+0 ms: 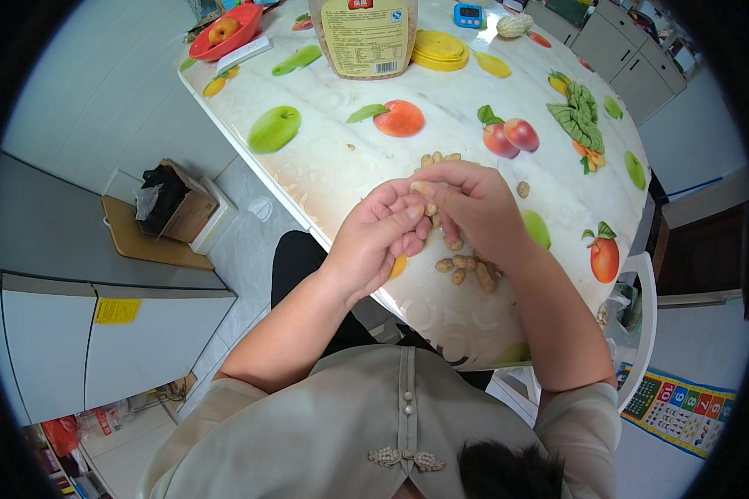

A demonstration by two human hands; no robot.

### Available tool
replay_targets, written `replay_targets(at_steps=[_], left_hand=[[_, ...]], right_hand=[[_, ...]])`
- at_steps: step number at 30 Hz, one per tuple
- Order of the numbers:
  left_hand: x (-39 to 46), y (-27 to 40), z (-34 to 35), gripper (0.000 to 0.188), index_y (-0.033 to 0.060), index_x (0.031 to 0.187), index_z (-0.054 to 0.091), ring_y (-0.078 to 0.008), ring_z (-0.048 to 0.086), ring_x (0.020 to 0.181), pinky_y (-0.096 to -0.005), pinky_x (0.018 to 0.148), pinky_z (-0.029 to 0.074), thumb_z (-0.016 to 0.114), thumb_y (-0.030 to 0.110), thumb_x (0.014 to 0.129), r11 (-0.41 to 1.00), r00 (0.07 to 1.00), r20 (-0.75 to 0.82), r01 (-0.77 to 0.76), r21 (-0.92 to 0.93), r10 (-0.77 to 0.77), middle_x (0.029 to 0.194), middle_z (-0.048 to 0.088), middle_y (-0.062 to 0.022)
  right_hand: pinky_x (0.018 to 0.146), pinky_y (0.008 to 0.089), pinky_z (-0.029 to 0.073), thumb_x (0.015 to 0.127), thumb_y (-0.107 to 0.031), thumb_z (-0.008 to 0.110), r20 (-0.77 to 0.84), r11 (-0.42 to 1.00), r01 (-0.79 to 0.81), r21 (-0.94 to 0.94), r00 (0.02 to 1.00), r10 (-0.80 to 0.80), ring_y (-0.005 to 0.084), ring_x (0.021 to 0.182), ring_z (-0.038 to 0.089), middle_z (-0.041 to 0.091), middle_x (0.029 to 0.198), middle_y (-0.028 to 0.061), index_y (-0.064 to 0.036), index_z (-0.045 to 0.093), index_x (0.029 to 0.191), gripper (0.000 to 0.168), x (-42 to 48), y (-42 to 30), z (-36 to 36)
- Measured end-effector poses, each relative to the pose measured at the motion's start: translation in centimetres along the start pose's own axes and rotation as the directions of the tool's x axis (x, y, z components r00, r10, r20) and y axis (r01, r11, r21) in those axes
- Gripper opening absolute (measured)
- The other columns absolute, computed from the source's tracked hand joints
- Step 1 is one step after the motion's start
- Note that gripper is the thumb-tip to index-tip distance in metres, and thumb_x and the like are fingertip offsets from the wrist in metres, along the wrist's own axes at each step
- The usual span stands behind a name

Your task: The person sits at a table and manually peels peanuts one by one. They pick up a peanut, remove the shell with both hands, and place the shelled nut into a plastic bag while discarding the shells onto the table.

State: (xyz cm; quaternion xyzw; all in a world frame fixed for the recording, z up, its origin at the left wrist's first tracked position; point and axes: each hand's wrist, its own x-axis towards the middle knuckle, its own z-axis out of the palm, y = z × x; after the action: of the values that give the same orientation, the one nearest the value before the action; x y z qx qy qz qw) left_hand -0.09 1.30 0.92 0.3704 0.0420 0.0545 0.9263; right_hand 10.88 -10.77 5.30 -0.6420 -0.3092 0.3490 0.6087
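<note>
My left hand [390, 227] and my right hand [477, 206] meet above the near edge of the table. The left palm is turned up with its fingers curled. Thumb and forefinger of the right hand pinch together at the left fingertips; whatever lies between them is too small and covered to make out. Unshelled peanuts [437, 157] lie just beyond the hands, and a few more show between them. Nearer me, by the right wrist, is a small heap of peanuts [465, 265], partly hidden by the forearm. One lone peanut [523, 189] rests to the right.
A fruit-print cover spreads over the table [324, 181]. Toward the back stand a large labelled plastic jar [371, 40], a yellow lid [440, 51], a blue digital timer [468, 15] and a red bowl [248, 31] with an apple. A white chair [644, 330] stands right.
</note>
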Motion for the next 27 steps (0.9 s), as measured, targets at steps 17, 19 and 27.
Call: replay_targets(at_steps=[17,19,27], left_hand=[[0.3,-0.2,-0.3,0.024,-0.0031,0.105,0.049,-0.0173,0.052,0.079,-0.0276,0.067,0.042,0.043,-0.002,0.082,0.996,1.0,0.007,-0.015,-0.084,0.016,0.099,0.056,-0.0138],[0.3,-0.1,-0.2,0.021,-0.0024,0.103,0.049,-0.0169,0.051,0.077,-0.0278,0.067,0.042,0.043,-0.002,0.082,0.999,1.0,0.002,-0.021,-0.043,0.021,0.098,0.056,-0.0133],[0.2,-0.1,-0.3,0.021,-0.0017,0.103,0.049,-0.0161,0.053,0.079,-0.026,0.068,0.044,0.043,-0.003,0.083,1.0,1.0,0.001,-0.017,-0.018,0.017,0.094,0.054,-0.0122]], right_hand=[[0.04,0.0202,0.024,0.088,-0.023,0.04,0.387,0.498,-0.334,0.8,0.922,-0.005,0.0077,0.049,0.031,0.036,0.061,-0.0023,-0.009,0.049,0.078,0.019,0.7,0.6,-4.0],[0.04,0.0199,0.024,0.087,-0.023,0.037,0.409,0.438,-0.366,0.821,0.913,-0.004,0.0087,0.05,0.031,0.036,0.064,-0.0012,-0.011,0.044,0.072,0.02,0.5,0.3,-3.4],[0.039,0.0192,0.026,0.085,-0.019,0.037,0.307,0.382,-0.287,0.879,0.952,0.009,0.0099,0.053,0.036,0.042,0.076,0.0039,-0.009,0.042,0.071,0.017,0.6,0.3,-2.9]])
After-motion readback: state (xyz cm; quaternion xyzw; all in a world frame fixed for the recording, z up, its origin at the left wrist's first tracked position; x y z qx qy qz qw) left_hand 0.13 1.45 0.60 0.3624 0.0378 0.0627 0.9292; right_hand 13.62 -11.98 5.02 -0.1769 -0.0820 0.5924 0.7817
